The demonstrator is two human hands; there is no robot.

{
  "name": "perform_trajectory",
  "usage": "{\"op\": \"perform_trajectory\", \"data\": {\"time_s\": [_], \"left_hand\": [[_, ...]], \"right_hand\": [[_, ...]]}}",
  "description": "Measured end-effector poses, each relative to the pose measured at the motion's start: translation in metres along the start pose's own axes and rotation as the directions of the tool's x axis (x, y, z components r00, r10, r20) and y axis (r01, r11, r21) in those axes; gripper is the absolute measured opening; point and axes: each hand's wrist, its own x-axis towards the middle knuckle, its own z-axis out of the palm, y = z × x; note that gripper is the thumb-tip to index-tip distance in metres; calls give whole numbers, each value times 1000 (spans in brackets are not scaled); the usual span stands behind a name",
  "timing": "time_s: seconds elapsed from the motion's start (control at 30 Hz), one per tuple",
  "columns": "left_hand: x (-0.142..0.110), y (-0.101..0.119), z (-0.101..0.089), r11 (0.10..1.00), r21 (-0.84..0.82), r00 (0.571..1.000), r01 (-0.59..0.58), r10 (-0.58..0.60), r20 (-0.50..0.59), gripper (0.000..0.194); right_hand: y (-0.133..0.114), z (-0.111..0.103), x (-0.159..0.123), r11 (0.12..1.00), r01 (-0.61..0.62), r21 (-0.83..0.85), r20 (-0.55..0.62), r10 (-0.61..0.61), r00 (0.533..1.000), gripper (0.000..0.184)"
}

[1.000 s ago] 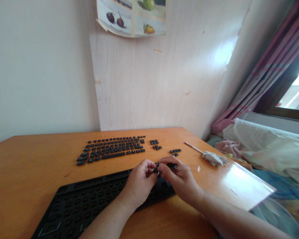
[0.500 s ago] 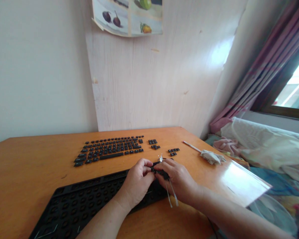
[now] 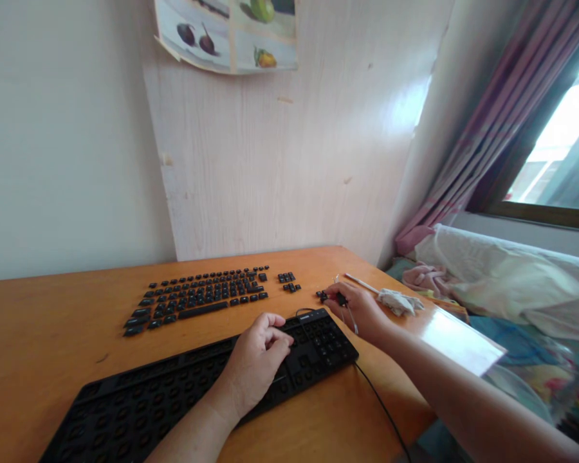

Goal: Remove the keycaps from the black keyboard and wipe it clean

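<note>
My left hand (image 3: 259, 357) hovers over the black keyboard (image 3: 183, 360), its fingers loosely curled and apart, with nothing visible in them. The keyboard lies at a slant; most of its key positions are bare of caps, while keys still sit on its number pad. My right hand (image 3: 361, 312) is beyond the keyboard's far right corner, closed around a thin wire keycap puller (image 3: 352, 319). Its fingertips are down among a small group of black keycaps (image 3: 321, 296), partly hidden by the hand. I cannot make out whether a cap is between the fingers.
Rows of loose keycaps (image 3: 202, 296) lie behind the keyboard, with a small group (image 3: 288, 281) to their right. A stick with a greyish cloth head (image 3: 398, 302) and a clear sheet (image 3: 463, 341) lie at the right. The keyboard cable (image 3: 383, 408) runs off the front edge.
My right hand has moved away from my left, right and back to the small keycap group, carrying the wire puller. My left hand stays over the keyboard, its fingers looser. The view has turned slightly right.
</note>
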Motion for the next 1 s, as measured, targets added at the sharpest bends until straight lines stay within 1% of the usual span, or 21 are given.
{"op": "perform_trajectory", "data": {"time_s": [0.03,0.07,0.17,0.23,0.3,0.47,0.63,1.0], "left_hand": [[0,0,0,1000,6,1000,5,-5,1,29],[0,0,-1,1000,14,1000,11,-11,2,29],[0,1,-1,999,36,1000,18,-18,10,29],[0,2,-2,999,50,1000,17,-18,14,29],[-1,3,-2,998,63,1000,18,-19,13,29],[-2,3,-2,997,72,1000,24,-26,16,29],[-2,5,-2,996,81,999,35,-36,11,31],[-3,6,-2,993,110,999,37,-40,22,29]], "right_hand": [[13,-3,2,998,-31,-56,11,31,999,14],[26,-5,3,992,-64,-106,-1,64,998,15],[57,-8,4,987,-85,-139,19,88,996,17],[71,-8,4,985,-89,-147,42,96,994,17],[79,-5,5,984,-90,-151,63,101,993,16],[86,7,9,989,-67,-132,125,84,989,18],[90,14,12,993,-54,-107,152,70,986,20],[98,19,10,995,-40,-93,142,53,988,21]]}}
